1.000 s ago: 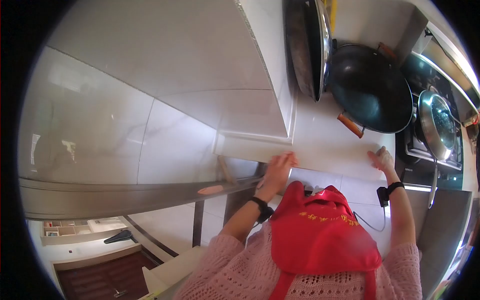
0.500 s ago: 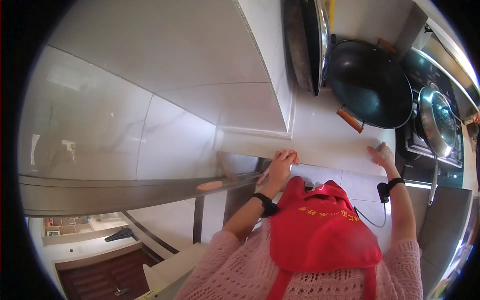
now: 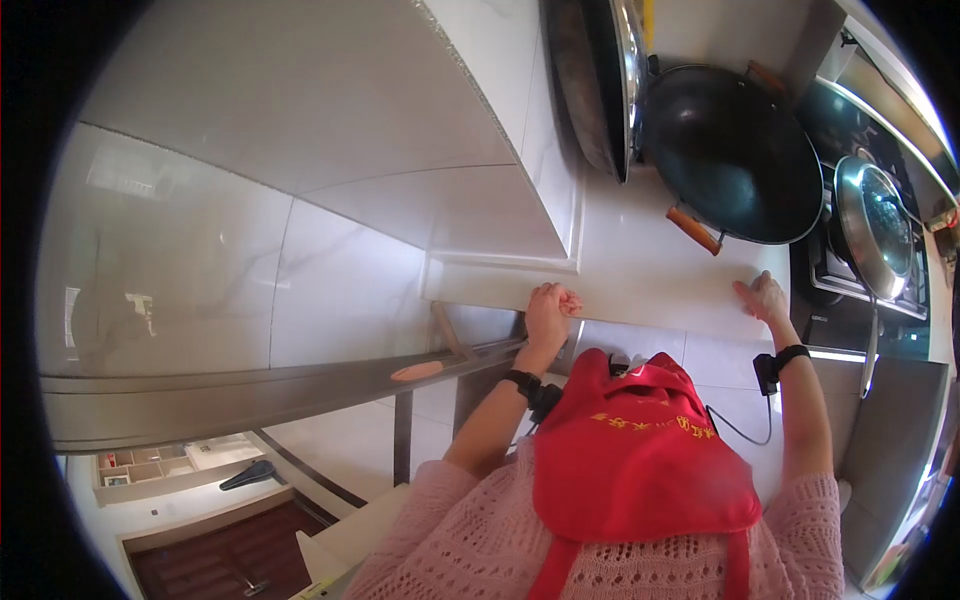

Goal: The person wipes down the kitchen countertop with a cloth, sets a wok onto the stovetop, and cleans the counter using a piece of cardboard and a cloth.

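Observation:
My left hand (image 3: 548, 315) is at the near edge of the white countertop (image 3: 640, 285), fingers curled closed. Whatever lies inside them, if anything, is hidden. To the right, my right hand (image 3: 766, 299) rests on the countertop close to the stove, its thumb apart from the fingers and nothing visible in it. Beyond my right hand sits a large black wok (image 3: 735, 150) with wooden handles, the nearer one pointing towards me. Black straps with small devices are around both wrists, and a red apron (image 3: 645, 450) covers my front.
On the gas stove (image 3: 830, 265) at the right stands a lidded pan (image 3: 875, 228), its long handle reaching past the counter edge. A large lid (image 3: 625, 90) leans against the tiled wall. A metal-framed door edge (image 3: 250, 395) runs along my left.
My left hand has shifted slightly left along the counter edge. My right hand stays in nearly the same place on the countertop. The whole view has moved a little.

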Available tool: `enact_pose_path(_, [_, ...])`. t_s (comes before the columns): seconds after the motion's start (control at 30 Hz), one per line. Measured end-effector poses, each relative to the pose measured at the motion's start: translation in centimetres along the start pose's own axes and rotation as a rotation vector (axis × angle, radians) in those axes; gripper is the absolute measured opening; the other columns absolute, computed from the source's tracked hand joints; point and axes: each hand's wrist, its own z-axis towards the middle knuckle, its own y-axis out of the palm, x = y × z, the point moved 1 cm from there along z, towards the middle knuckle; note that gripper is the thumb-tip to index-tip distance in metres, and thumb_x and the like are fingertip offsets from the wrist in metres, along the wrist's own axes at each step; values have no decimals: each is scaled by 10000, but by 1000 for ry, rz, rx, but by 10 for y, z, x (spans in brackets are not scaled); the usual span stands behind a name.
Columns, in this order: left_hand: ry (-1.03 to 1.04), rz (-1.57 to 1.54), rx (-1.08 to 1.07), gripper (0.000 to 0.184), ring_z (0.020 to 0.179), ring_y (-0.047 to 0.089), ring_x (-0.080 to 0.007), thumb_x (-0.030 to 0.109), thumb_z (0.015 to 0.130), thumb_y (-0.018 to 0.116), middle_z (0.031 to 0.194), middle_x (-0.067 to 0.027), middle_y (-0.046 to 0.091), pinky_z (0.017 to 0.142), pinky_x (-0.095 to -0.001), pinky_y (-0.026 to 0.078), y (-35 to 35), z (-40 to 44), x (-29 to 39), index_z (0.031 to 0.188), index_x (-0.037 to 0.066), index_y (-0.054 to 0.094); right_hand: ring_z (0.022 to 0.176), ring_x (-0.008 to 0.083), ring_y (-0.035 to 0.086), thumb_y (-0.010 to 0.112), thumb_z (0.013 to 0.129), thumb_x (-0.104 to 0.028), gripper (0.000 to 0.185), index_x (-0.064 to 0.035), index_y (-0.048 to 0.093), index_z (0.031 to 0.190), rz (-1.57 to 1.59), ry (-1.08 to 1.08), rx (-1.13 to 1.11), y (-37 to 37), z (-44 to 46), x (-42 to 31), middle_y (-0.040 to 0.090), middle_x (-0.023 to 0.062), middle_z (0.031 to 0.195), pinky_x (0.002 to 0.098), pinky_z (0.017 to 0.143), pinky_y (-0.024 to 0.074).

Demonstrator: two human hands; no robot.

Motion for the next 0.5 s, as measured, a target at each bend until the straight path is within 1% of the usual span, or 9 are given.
enact_pose_path(0.1, [-5, -114, -91, 130, 731, 618, -341, 36, 761, 662, 793, -159, 647, 637, -429, 503, -10, 0, -14, 767, 6, 536, 582, 229, 665, 660, 794, -589, 578, -34, 558, 918, 8, -3, 8, 0, -1, 5, 670, 103, 684, 349, 635, 530])
enact_pose_path(0.2, [-96, -276, -56, 131, 667, 636, -293, -15, 790, 634, 761, -165, 662, 599, -386, 509, -34, -1, -50, 734, -3, 516, 602, 232, 670, 667, 788, -582, 578, -32, 558, 928, -13, 22, -14, 0, 6, 9, 668, 107, 693, 354, 642, 530])
enact_pose_path(0.23, [-287, -352, -124, 139, 648, 636, -279, -23, 799, 628, 758, -169, 668, 587, -374, 509, -41, 1, -56, 724, -6, 513, 604, 231, 671, 669, 785, -576, 576, -29, 559, 930, -12, 13, -13, 1, 5, 9, 668, 109, 691, 354, 643, 530])
enact_pose_path(0.27, [-480, -424, -193, 149, 628, 635, -266, -32, 808, 623, 755, -173, 674, 574, -361, 509, -56, 6, -47, 714, -8, 511, 606, 230, 672, 671, 782, -571, 575, -27, 560, 932, -12, 3, -14, 0, 3, 7, 668, 111, 689, 354, 643, 530])
enact_pose_path(0.3, [-676, -493, -262, 160, 608, 635, -252, -40, 817, 618, 752, -176, 679, 561, -349, 509, -61, 7, -44, 704, -11, 509, 676, 255, 684, 677, 775, -561, 596, -9, 571, 972, 20, 40, -54, -11, -4, -5, 682, 133, 756, 367, 699, 530])
enact_pose_path(0.37, [-441, -402, -199, 138, 572, 637, -243, -40, 827, 607, 739, -185, 684, 529, -346, 501, -40, 2, -44, 704, -16, 550, 815, 306, 708, 688, 761, -541, 647, 28, 594, 1054, 79, 115, -141, -33, -16, -25, 711, 177, 889, 391, 809, 530])
enact_pose_path(0.43, [-398, -477, -256, 105, 607, 663, -241, -33, 820, 607, 753, -179, 685, 532, -351, 503, -11, -1, -38, 722, -11, 577, 802, 300, 707, 694, 761, -534, 637, 25, 593, 1049, 93, 145, -186, -40, -17, -32, 712, 181, 906, 384, 803, 530])
enact_pose_path(0.5, [-110, -262, -144, 105, 564, 626, -181, -24, 810, 659, 696, -105, 649, 479, -328, 492, 29, -2, -16, 750, -4, 575, 787, 294, 704, 697, 761, -531, 629, 19, 592, 1048, 85, 150, -192, -37, -17, -31, 712, 177, 910, 378, 794, 530])
